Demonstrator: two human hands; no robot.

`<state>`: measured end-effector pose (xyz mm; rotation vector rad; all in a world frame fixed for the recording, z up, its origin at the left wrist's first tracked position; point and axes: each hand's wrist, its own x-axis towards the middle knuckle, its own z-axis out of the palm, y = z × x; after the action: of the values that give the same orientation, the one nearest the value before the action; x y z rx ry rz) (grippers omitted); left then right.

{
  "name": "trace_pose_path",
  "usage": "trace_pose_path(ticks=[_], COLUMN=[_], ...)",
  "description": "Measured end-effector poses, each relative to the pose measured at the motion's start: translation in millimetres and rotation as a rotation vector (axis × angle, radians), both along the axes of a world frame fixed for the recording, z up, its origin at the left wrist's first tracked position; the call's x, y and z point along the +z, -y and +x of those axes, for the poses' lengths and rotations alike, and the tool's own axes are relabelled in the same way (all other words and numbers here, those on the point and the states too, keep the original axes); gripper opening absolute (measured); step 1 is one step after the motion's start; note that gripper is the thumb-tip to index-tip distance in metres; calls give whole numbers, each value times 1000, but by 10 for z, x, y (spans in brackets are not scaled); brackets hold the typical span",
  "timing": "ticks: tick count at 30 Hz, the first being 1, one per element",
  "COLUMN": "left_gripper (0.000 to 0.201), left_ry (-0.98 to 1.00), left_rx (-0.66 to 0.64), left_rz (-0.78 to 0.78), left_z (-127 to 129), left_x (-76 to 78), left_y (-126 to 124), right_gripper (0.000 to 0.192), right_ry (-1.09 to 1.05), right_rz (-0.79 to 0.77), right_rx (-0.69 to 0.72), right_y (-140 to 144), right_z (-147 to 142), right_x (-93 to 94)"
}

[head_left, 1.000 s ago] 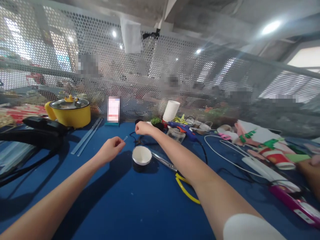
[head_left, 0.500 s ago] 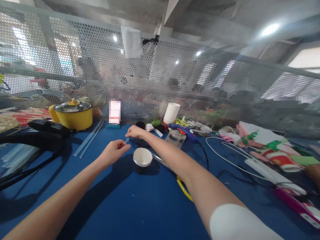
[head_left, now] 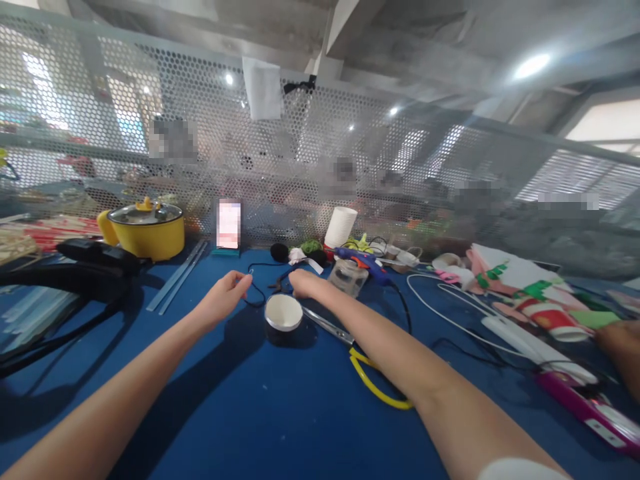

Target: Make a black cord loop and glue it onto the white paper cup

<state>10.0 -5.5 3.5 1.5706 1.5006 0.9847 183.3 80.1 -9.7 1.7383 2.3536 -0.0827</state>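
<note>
My left hand point(head_left: 227, 293) is closed in a pinch left of the cup, with a thin pale wire loop point(head_left: 251, 272) just showing at its fingertips. A small cup point(head_left: 283, 313), white inside with a dark outer wall, stands in front of and between my hands. Behind the cup, my right hand point(head_left: 307, 284) reaches down to the table with its fingers curled. Beside those fingers lies a dark tool point(head_left: 280, 284), perhaps pliers, partly hidden. Scissors with yellow handles point(head_left: 375, 387) lie under my right forearm, their blades pointing toward the cup.
Left stand a yellow electric pot point(head_left: 150, 233) and clear glue sticks point(head_left: 175, 280). A phone point(head_left: 229, 223) stands at the back. Right of centre are stacked paper cups point(head_left: 341, 227), a blue glue gun point(head_left: 365, 263), a clear container point(head_left: 347, 279) and a power strip point(head_left: 540, 350). Another person's hand point(head_left: 620, 347) shows far right.
My right hand has left my left hand, moving right and down behind the cup. My left hand has shifted slightly left. More of the scissors and the dark tool show.
</note>
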Motion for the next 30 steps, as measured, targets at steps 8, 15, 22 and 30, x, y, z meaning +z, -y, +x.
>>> trace_pose_path(ticks=[8,15,22,30], left_gripper=[28,26,26,31], left_ry=[81,104,-22,-378], left_rx=[9,75,89,-265], left_rz=[14,118,436,438], left_z=[-42,-83,8,344], left_x=[37,142,516,558], left_y=[-5,17,333,813], right_gripper=[28,25,29,23], right_ry=[-254,-673,-1414,-1747], right_rz=[92,403,189,-185], right_rx=[20,-117,48,33], right_y=[62,97,791,1700], right_z=[63,64,288,428], right_x=[-38,393,967,798])
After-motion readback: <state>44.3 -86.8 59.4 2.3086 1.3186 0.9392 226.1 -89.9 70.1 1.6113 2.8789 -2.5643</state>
